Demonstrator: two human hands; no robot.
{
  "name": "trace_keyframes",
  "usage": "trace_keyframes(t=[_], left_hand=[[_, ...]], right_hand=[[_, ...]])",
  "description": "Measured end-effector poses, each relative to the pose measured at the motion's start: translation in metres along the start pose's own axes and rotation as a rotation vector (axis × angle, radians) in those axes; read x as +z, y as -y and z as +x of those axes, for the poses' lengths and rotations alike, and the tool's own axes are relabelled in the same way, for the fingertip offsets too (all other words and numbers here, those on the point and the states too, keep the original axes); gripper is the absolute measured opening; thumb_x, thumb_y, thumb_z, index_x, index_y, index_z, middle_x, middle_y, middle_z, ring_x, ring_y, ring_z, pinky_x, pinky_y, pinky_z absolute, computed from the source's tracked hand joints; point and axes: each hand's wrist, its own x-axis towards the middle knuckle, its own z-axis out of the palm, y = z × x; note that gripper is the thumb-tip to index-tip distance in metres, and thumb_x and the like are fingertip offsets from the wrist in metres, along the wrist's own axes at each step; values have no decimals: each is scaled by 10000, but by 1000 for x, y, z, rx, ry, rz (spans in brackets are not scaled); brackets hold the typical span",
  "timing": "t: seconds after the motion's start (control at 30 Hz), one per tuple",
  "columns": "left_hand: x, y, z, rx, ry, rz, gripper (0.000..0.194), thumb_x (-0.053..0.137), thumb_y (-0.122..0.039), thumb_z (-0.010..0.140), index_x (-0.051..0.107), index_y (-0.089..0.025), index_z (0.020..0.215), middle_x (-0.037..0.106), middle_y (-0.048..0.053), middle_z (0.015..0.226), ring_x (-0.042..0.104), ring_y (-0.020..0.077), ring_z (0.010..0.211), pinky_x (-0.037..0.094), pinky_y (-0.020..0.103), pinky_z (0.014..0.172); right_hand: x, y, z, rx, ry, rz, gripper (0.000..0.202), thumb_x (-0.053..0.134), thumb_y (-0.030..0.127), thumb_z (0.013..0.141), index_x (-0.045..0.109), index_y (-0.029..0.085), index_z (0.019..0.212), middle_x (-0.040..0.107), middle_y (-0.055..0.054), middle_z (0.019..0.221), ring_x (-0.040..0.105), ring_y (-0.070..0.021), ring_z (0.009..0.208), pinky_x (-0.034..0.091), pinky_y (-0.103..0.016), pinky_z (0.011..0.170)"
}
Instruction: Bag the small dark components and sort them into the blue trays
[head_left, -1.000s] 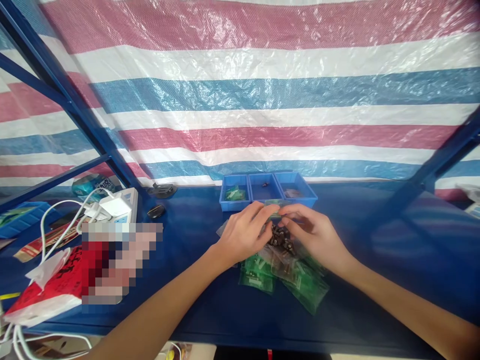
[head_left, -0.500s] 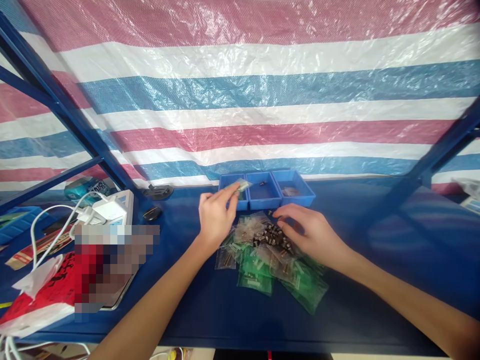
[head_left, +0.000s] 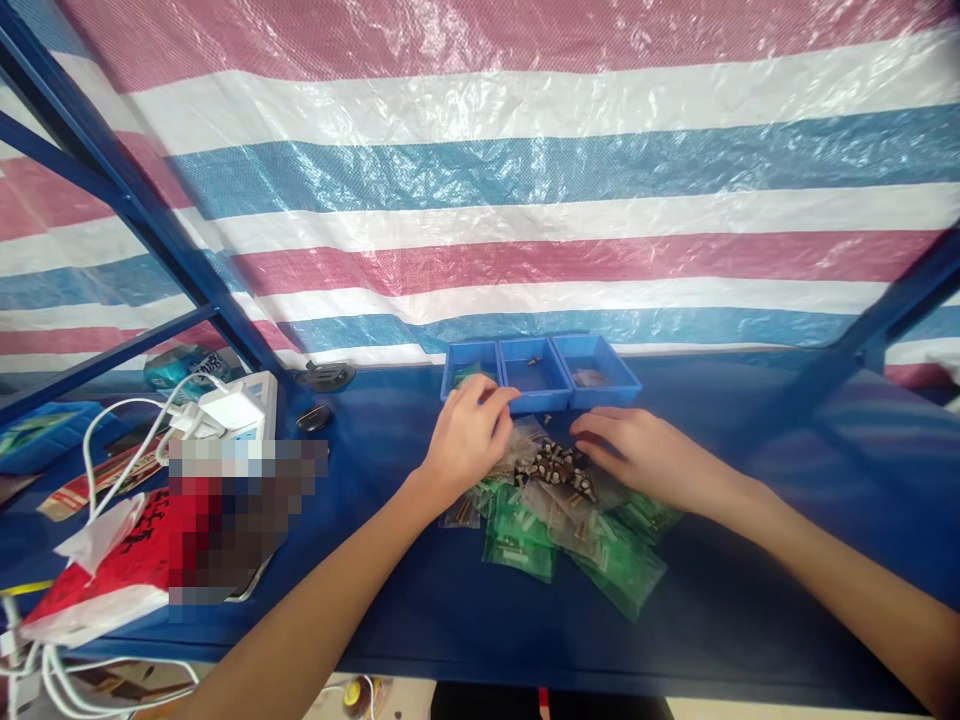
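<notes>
My left hand hovers in front of the left blue bin, over the pile's left edge; its fingers are bent but apart and nothing shows in them. My right hand is at the pile's right side, thumb and fingers parted, with nothing visible between them. Between the hands lies a heap of small dark-and-metal parts. Around it are clear bags with brass-coloured pieces and green bags. Some green shows inside the left bin. A small part sits in the middle bin, and a clear bag in the right bin.
White cables and chargers, a red package and a black mouse-like object occupy the left side. Blue frame posts flank the blue table. A striped plastic sheet hangs behind.
My left hand has let go of the small bag at the left bin and come right, toward the pile. My right hand has shifted slightly right. The view has moved a little.
</notes>
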Motion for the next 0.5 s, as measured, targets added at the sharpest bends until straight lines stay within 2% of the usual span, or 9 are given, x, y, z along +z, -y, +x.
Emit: trace_keyframes(t=[0.07, 0.17, 0.23, 0.3, 0.4, 0.5], left_hand=[[-8, -8, 3, 43, 33, 35, 322, 455, -177, 996, 647, -198, 1254, 589, 94, 1108, 624, 217, 968, 505, 364, 871], [-36, -21, 8, -32, 1, 50, 351, 454, -206, 1008, 607, -235, 1322, 586, 86, 1170, 642, 192, 899, 530, 365, 867], [-58, -28, 3, -120, -46, 45, 358, 459, -243, 1015, 586, -248, 1350, 578, 91, 1203, 641, 222, 992, 544, 375, 901], [-76, -27, -11, -199, -49, 61, 363, 467, -271, 1017, 573, -254, 1363, 544, 105, 1293, 606, 265, 1145, 518, 424, 1011], [-89, -9, -47, -317, 37, 182, 405, 492, -340, 997, 549, -268, 1392, 499, 128, 1364, 581, 328, 1204, 520, 503, 1023], [-94, 24, -80, -411, 4, 261, 406, 474, -358, 996, 557, -264, 1382, 527, 118, 1357, 587, 318, 1226, 491, 482, 1075]], right_hand=[[3, 8, 0, -10, -6, -15, 223, 460, 271, 1029, 668, 225, 1096, 725, -66, 1024, 692, -222, 848, 504, -316, 670], [5, 17, -1, -33, -43, -18, 242, 445, 272, 1036, 677, 219, 1082, 728, -76, 1006, 690, -220, 839, 487, -303, 642], [4, 19, -2, -20, -69, -7, 240, 449, 281, 1036, 680, 223, 1066, 732, -76, 1003, 693, -219, 826, 478, -297, 617], [2, 18, -3, 3, -86, 3, 236, 457, 286, 1032, 684, 225, 1056, 735, -78, 1008, 695, -220, 811, 473, -294, 594], [0, 15, -3, -5, -102, 14, 248, 453, 286, 1030, 689, 221, 1065, 737, -86, 1020, 693, -218, 797, 477, -293, 585], [0, 13, -3, -19, -104, 15, 265, 446, 298, 1032, 694, 218, 1079, 734, -90, 1027, 693, -219, 802, 485, -295, 589]])
